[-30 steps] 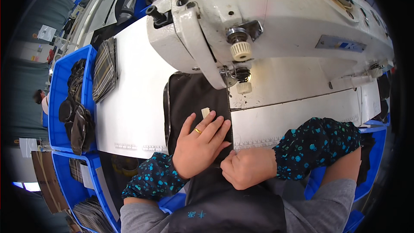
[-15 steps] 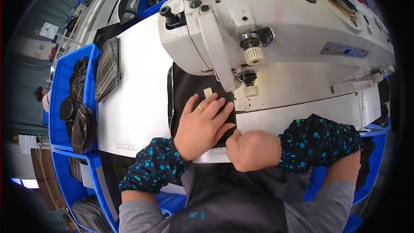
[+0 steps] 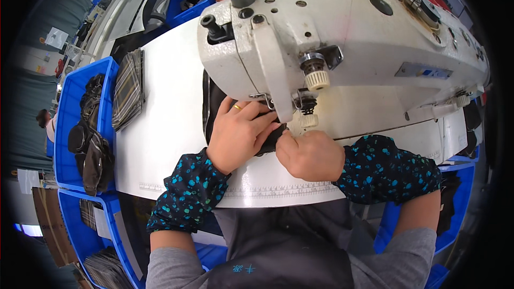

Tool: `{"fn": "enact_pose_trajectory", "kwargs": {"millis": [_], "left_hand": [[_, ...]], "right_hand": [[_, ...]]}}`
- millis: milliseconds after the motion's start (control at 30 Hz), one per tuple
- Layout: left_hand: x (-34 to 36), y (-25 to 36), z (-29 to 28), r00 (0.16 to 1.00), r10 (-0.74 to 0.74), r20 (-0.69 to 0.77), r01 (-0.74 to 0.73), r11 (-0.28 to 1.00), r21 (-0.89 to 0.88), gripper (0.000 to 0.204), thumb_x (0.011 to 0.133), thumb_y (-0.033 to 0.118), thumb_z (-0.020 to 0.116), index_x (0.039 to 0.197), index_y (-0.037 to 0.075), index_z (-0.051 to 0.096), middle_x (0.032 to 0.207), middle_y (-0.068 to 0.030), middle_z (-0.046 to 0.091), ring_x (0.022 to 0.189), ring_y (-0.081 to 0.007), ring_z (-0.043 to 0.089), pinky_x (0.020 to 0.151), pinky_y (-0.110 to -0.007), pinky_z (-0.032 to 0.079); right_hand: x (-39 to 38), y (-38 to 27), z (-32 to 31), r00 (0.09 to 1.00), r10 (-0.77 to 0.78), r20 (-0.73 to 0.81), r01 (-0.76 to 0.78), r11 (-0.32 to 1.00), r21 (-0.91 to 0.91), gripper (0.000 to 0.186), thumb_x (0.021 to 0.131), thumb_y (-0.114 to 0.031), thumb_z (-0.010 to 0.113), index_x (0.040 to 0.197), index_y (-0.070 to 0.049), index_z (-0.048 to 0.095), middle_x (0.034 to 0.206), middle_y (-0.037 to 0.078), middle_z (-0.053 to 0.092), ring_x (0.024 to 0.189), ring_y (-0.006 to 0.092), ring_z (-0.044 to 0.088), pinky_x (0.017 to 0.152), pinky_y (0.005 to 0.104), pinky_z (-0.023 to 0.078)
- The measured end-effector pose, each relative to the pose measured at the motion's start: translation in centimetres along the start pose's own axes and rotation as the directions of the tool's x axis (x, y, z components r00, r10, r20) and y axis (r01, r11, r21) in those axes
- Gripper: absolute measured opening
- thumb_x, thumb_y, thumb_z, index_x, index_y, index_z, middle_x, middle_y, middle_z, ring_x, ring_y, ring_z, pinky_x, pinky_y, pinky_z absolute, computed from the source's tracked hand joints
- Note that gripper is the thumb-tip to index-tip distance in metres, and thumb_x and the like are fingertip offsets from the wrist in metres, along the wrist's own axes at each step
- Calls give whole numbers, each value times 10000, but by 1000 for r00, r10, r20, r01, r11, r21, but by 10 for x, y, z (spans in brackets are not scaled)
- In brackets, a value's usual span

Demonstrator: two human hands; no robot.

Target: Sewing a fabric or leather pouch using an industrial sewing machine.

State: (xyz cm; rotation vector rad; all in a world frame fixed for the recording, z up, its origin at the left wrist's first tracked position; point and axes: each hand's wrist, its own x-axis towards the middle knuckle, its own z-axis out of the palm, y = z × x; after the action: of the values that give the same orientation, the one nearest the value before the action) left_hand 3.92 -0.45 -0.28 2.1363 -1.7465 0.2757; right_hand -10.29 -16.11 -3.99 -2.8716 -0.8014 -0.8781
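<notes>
A black fabric piece (image 3: 215, 92) lies on the sewing table under the head of a white sewing machine (image 3: 369, 37). What looks like a zipper (image 3: 206, 108) runs along its left edge. My left hand (image 3: 238, 131) rests flat on the fabric, its fingers reaching in beside the needle area. Close by, my right hand (image 3: 313, 155) is closed, with thumb and forefinger pinching the fabric's right edge near its front corner. The needle and presser foot are hidden behind the machine head and my fingers.
Plaid fabric pieces (image 3: 128, 92) are stacked left on the white tabletop (image 3: 166, 128). Beside them a blue bin (image 3: 63, 139) holds dark fabric items, with another blue bin (image 3: 126, 235) below. A printed ruler (image 3: 273, 191) follows the front edge. More blue bins stand right and at the back.
Both hands and the black fabric have moved away from me, further under the machine head. The pale tab seen by my left fingertips is now out of sight. My camera view has shifted slightly.
</notes>
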Motion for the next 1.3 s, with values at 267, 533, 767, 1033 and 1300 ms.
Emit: {"fn": "enact_pose_trajectory", "kwargs": {"millis": [267,533,767,1033,1300], "left_hand": [[-36,11,0,993,119,-20,-120,979,-167,387,729,55,782,1115,71,755,1063,-44,700,1047,-269,686,884,-378,560],[-39,8,2,977,213,-19,-214,974,-79,393,697,75,769,1089,96,774,1007,-8,676,970,-208,668,831,-347,552],[-19,-3,3,978,202,-40,-204,978,-51,357,706,99,732,1062,77,756,943,-3,638,898,-189,622,768,-335,513],[-3,-32,16,989,142,-44,-144,989,-31,372,696,41,719,1057,114,774,971,19,684,856,-202,642,764,-327,502],[7,-43,26,999,4,-50,-5,1000,-6,246,724,54,731,957,101,796,838,-106,715,792,-339,676,709,-431,544]], "right_hand": [[-1,-20,-27,977,148,152,-121,977,-173,238,765,-121,658,890,77,696,794,137,625,560,153,615,455,296,473],[-5,-26,-27,960,214,183,-193,973,-124,240,856,-83,675,1059,39,716,694,-1,516,534,123,532,464,281,397],[-3,-15,-14,955,255,152,-224,955,-196,290,852,-82,672,1108,53,693,679,3,500,515,134,533,445,294,400],[2,-2,-9,935,314,165,-310,949,-54,79,749,-112,649,747,-46,605,653,49,534,539,173,614,458,328,449],[1,0,-8,937,312,156,-314,949,-15,78,766,-110,635,745,-45,596,642,58,549,556,185,625,467,336,459]]}}
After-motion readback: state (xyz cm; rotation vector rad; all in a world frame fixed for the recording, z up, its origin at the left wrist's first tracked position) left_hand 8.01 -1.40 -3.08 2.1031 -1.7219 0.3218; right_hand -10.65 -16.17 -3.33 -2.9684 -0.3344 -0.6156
